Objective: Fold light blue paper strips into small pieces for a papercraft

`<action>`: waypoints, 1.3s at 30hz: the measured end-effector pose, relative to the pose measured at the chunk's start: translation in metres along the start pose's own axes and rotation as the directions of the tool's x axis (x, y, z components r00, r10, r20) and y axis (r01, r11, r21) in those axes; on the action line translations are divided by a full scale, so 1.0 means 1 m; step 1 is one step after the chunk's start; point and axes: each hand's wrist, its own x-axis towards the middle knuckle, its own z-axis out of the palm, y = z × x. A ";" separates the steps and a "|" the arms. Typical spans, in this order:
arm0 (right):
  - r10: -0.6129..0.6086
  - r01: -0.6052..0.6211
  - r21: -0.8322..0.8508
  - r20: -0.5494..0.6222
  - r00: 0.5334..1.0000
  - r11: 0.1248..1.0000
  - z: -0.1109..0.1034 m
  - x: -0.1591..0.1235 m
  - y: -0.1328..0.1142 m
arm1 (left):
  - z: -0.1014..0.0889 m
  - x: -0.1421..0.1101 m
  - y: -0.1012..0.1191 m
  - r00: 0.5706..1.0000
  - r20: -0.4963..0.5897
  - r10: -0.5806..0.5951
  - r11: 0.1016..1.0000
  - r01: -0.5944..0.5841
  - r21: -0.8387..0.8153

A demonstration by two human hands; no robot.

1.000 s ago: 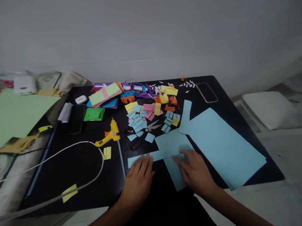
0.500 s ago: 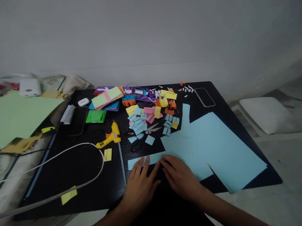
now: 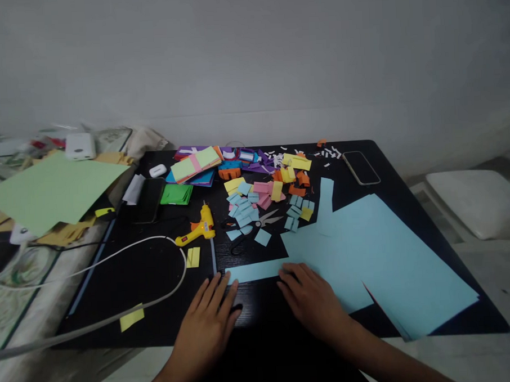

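A narrow light-blue paper strip (image 3: 258, 270) lies flat across the front of the black table. My left hand (image 3: 209, 311) is open, fingers stretched out, its fingertips at the strip's left end. At the other end, my right hand (image 3: 311, 301) rests with extended fingers on the strip's right end and the edge of a light-blue sheet (image 3: 338, 255). That sheet meets a stack of larger light-blue paper (image 3: 405, 257) on the right. Beyond the strip lie scissors (image 3: 267, 219) with spread blades, among small folded light-blue pieces (image 3: 244, 211). Another light-blue strip (image 3: 325, 202) points away from me.
A yellow glue gun (image 3: 201, 226) lies left of the scissors, near a looping white cable (image 3: 184, 270). Phones lie at the back right (image 3: 361, 168) and left (image 3: 149, 200). Bundled coloured paper (image 3: 197, 164) and white scraps (image 3: 331, 153) sit along the back.
My right hand moved left to the strip's end, and the sheet beneath it shifted right against the stack. My left hand slid to the strip's left end. The camera view also shifted.
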 end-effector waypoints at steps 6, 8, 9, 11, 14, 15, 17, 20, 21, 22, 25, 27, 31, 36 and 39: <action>0.109 -0.111 -0.032 -0.045 0.993 0.993 0.002 0.018 -0.014 | 0.002 -0.007 -0.004 1.000 -0.029 -0.007 1.000 0.007 0.012; 0.102 -0.103 -0.017 -0.048 0.994 0.995 0.005 0.029 -0.024 | 0.004 -0.006 -0.002 0.999 -0.042 -0.014 1.000 0.014 0.012; 0.078 -0.078 0.009 -0.028 0.997 0.997 0.007 0.035 -0.030 | 0.006 -0.006 -0.001 0.999 -0.048 -0.018 1.000 0.019 0.009; 0.030 -0.032 0.053 0.032 0.999 0.998 0.014 0.045 -0.040 | 0.008 -0.006 0.000 0.998 -0.061 -0.024 1.000 0.024 -0.005; -0.026 0.019 0.092 0.079 0.997 0.996 0.024 0.053 -0.050 | 0.009 -0.006 -0.001 0.997 -0.069 -0.020 1.000 0.019 -0.022; -0.027 0.019 0.100 0.080 0.996 0.995 0.027 0.053 -0.051 | 0.008 -0.006 -0.001 0.998 -0.067 -0.015 1.000 0.014 -0.020; -0.002 -0.006 0.111 0.073 0.997 0.994 0.030 0.051 -0.048 | 0.008 -0.006 -0.002 0.998 -0.066 -0.004 1.000 0.003 -0.010; 0.051 -0.058 0.108 0.067 0.996 0.992 0.025 0.044 -0.037 | 0.007 -0.006 -0.003 0.998 -0.070 0.003 1.000 -0.003 -0.009; 0.058 -0.067 0.108 0.077 0.995 0.992 0.022 0.041 -0.032 | 0.007 -0.006 -0.003 0.997 -0.072 0.002 1.000 -0.003 -0.015; 0.071 -0.080 0.112 0.083 0.994 0.990 0.018 0.038 -0.026 | 0.008 -0.006 -0.004 0.997 -0.074 0.000 1.000 -0.002 -0.023; 0.157 -0.171 0.141 0.104 0.982 0.975 0.004 0.029 -0.008 | 0.010 -0.007 -0.005 0.997 -0.073 -0.009 0.999 0.005 -0.047; 0.220 -0.243 0.163 0.147 0.964 0.956 -0.004 0.023 0.005 | 0.012 -0.008 -0.006 0.997 -0.069 -0.018 0.998 0.014 -0.061; 0.353 -0.393 0.213 0.204 0.913 0.894 -0.019 0.013 0.028 | 0.014 -0.009 -0.005 0.998 -0.055 -0.029 0.996 0.024 -0.081; 0.456 -0.532 0.263 0.300 0.838 0.804 -0.034 0.011 0.043 | 0.011 -0.009 -0.008 0.997 -0.041 -0.063 0.988 0.057 -0.145; 0.460 -0.526 0.324 0.260 0.849 0.787 -0.038 0.014 0.039 | 0.005 -0.004 -0.011 0.995 -0.039 -0.093 0.973 0.083 -0.215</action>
